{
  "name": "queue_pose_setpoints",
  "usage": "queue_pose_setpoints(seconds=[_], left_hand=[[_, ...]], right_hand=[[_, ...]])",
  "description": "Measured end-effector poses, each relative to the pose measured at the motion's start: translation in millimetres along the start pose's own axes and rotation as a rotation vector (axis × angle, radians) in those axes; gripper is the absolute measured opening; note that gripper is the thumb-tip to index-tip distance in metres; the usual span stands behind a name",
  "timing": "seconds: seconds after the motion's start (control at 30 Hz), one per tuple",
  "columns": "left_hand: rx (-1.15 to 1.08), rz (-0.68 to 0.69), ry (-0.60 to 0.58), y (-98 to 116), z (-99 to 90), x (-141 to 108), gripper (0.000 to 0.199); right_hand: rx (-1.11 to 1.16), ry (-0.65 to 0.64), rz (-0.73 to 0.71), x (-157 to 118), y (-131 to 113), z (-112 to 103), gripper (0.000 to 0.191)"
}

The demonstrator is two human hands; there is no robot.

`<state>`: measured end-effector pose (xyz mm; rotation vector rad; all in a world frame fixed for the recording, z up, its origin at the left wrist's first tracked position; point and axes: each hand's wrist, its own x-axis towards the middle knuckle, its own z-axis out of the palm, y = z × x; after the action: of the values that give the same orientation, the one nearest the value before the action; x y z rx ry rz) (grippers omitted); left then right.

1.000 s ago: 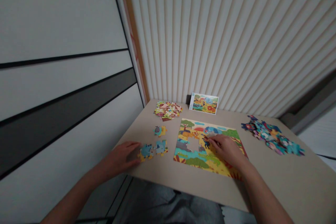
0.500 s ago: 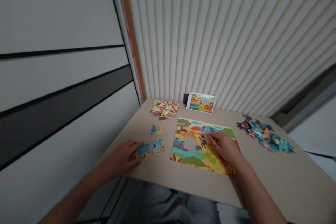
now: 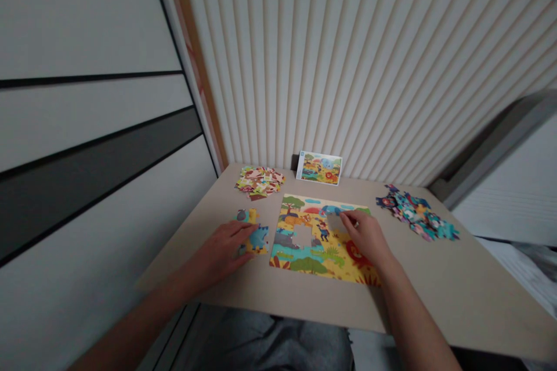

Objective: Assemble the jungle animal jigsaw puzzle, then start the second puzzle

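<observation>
Yellow and green, the puzzle (image 3: 333, 269) lies under your right hand (image 3: 365, 236); I can't tell whether its fingers pinch anything. Your left hand (image 3: 225, 246) spans blue pieces (image 3: 260, 239) just beside it, grip unclear. The card's (image 3: 322, 169) corner label (image 3: 301, 155) is illegibly small.

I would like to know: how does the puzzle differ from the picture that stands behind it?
The puzzle lies flat, while the picture is propped up.
The puzzle has a gap left of its middle; the picture is complete.
The puzzle looks larger than the picture, and has no white border like the one around the picture.
Both show a colourful animal scene with trees and a lion.
</observation>
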<state>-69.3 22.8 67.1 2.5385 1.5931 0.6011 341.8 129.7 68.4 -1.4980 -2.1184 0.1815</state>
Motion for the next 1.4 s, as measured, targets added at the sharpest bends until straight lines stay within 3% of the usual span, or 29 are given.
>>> queue_pose_setpoints(seconds=[0.17,0.37,0.53,0.67,0.8,0.97,1.13,1.23,1.4], left_hand=[[-0.044,0.060,-0.023,16,12.5,7,0.054],[-0.083,0.077,-0.092,33,27.6,-9,0.058],[-0.080,0.064,-0.176,44,26.3,-11,0.055],[-0.057,0.017,-0.156,22,17.1,11,0.039],[0.049,-0.202,-0.082,-28,11.4,39,0.046],[-0.016,-0.236,-0.118,-64,10.8,52,0.046],[-0.138,-0.268,-0.080,-67,6.6,58,0.053],[-0.264,-0.304,-0.038,-64,2.4,65,0.043],[-0.543,-0.316,-0.010,-30,3.0,88,0.042]], right_hand=[[0.005,0.002,-0.002,0,1,1,0.042],[0.003,-0.061,-0.025,0,0,5,0.040],[-0.019,-0.090,-0.040,-1,2,8,0.040],[-0.038,-0.096,-0.038,-1,2,9,0.040],[-0.050,-0.105,-0.041,-2,-3,6,0.041],[-0.027,-0.108,-0.034,-3,-9,3,0.041],[-0.008,-0.107,-0.056,-3,-12,1,0.040],[0.039,-0.103,-0.056,-3,-14,3,0.039],[0.293,-0.069,-0.048,-5,-31,16,0.037]])
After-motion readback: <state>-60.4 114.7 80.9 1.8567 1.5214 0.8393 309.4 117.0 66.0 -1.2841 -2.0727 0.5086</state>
